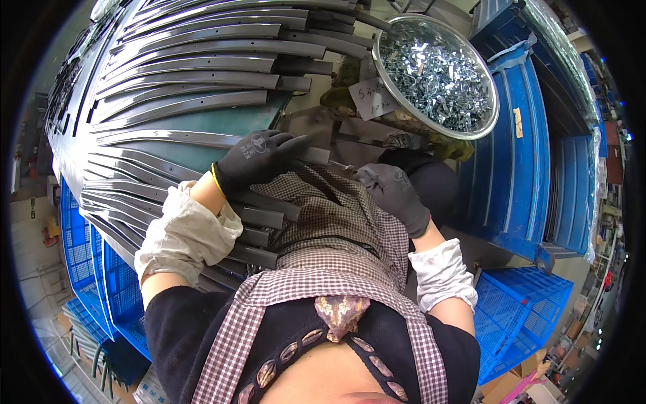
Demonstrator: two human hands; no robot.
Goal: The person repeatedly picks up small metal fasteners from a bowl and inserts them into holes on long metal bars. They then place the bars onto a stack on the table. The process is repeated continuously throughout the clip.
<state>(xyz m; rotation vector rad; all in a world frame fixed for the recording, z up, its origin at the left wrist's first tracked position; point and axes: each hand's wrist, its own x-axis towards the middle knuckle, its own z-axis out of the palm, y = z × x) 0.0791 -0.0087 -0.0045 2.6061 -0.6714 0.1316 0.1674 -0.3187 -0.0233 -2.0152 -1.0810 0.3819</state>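
My left hand (259, 158), in a dark glove, is closed over a long dark grey strip (168, 138) near its right end. That end pokes out past my fingers, in front of my lap. Opposite it, my gloved right hand (393, 192) pinches a small metal clip (346, 167). The clip is close to the strip's end; whether they touch, I cannot tell. Further strips (222, 101) like it lie side by side beyond my left hand, and others (259, 217) lie nearer, under my left forearm.
A round bowl (496, 101) full of small shiny metal clips (434, 77) stands at the far right. Beside it lies a white paper (371, 98) with handwriting. Blue metal bins (508, 155) rise on the right. Blue plastic crates (511, 316) stand lower right and more at left (77, 246).
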